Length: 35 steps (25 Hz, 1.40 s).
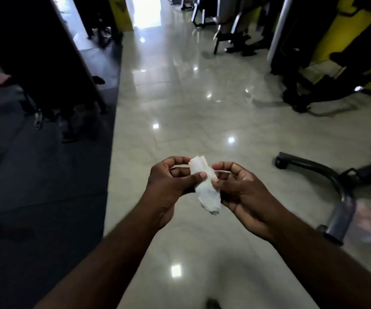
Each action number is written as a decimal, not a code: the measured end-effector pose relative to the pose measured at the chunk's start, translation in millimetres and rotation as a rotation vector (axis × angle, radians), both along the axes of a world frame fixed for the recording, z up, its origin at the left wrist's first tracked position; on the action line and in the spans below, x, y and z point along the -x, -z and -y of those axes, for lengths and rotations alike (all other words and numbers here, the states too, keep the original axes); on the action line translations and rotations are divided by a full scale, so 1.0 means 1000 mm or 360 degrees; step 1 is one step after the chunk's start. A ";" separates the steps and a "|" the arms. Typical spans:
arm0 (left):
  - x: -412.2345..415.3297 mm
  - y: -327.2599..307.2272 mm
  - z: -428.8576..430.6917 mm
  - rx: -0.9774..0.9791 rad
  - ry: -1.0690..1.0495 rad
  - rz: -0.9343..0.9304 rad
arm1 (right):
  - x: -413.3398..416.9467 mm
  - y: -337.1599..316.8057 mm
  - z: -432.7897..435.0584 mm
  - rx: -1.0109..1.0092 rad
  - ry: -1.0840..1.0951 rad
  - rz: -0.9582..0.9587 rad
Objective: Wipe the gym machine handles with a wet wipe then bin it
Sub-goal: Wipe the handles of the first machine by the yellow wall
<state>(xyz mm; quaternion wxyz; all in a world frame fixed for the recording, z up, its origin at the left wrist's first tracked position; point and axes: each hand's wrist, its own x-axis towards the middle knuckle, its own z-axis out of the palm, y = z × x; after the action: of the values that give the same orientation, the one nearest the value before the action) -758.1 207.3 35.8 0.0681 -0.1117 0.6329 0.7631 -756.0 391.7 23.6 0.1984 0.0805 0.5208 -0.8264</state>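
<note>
1. Both hands are out front over open floor: left hand (169, 181) and right hand (240, 192) each pinch the small white crumpled wet wipe (207, 190) between thumb and curled fingers. It hangs between them, clear of every surface.
2. Grey smudges show at the wipe's lower end. I judge it is being refolded or bunched, but I can't tell whether that's for more wiping or for binning.
3. To do this well, I'd tuck the soiled end inward, keep both pinches firm, and gather it into one hand before walking.
4. Surroundings, biggest first: the glossy pale tiled floor (180, 97) runs ahead, bright with light reflections.
5. A dark rubber mat (35, 175) covers the left side, with a tall dark machine (46, 52) standing on it.
6. A black-and-yellow gym machine (336, 52) sits far right, well apart.
7. A black curved metal base bar (327, 172) lies near on the right, and I reckon it's the one trip hazard close by.
8. No bin in view, and the handles are too dim to pick out.
</note>
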 end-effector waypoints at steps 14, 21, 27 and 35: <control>0.417 -0.012 -0.121 0.0003 0.1008 -0.0163 | 0.324 -0.029 -0.105 -0.0589 0.0912 -0.0342; 0.620 -0.042 -0.193 0.0548 0.1163 -0.0603 | 0.497 -0.055 -0.161 -0.0842 0.1168 -0.0403; 0.812 -0.018 -0.276 0.0787 0.1171 -0.0865 | 0.683 -0.021 -0.247 -0.1171 0.0977 -0.0444; 1.069 -0.013 -0.328 0.0571 0.0900 -0.0525 | 0.982 -0.017 -0.319 -0.0794 0.0698 -0.0349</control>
<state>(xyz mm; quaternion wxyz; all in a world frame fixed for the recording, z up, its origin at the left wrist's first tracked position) -1826.8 535.8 48.6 0.1527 0.1818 0.7650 0.5987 -1738.2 710.2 40.7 -0.0667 0.1471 0.6954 -0.7002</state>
